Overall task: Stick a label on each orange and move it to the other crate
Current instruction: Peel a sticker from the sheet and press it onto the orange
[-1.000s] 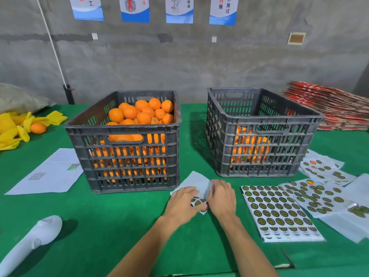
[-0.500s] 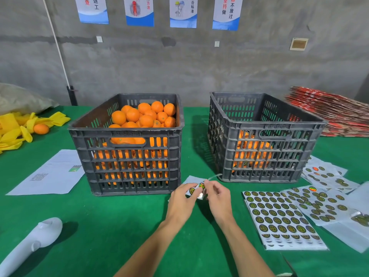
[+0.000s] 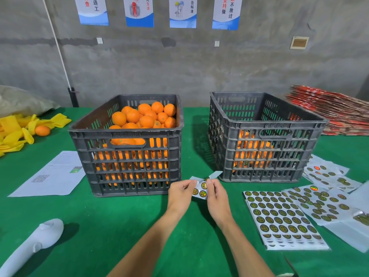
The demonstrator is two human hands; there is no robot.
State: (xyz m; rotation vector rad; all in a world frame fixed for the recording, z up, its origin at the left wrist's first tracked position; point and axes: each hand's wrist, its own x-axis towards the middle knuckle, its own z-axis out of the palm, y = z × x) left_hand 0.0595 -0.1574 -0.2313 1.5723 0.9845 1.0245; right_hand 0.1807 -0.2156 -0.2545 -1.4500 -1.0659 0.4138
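left hand [image 3: 180, 193] and right hand [image 3: 216, 195] pinching a small white scrap of round gold labels [image 3: 200, 191] between them above the green table [image 3: 127, 226], dark slatted plastic crate heaped with oranges [image 3: 127, 144] beyond the left hand, second dark plastic crate [image 3: 263, 136] beyond the right

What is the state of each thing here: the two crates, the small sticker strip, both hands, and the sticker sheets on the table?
left crate: heaped with oranges above the rim.
right crate: partly filled, oranges low inside.
sticker strip: lifted off the table, held between both hands, a few labels on it.
left hand: pinches the strip.
right hand: pinches the strip.
sticker sheets: lying flat, mostly full of labels.
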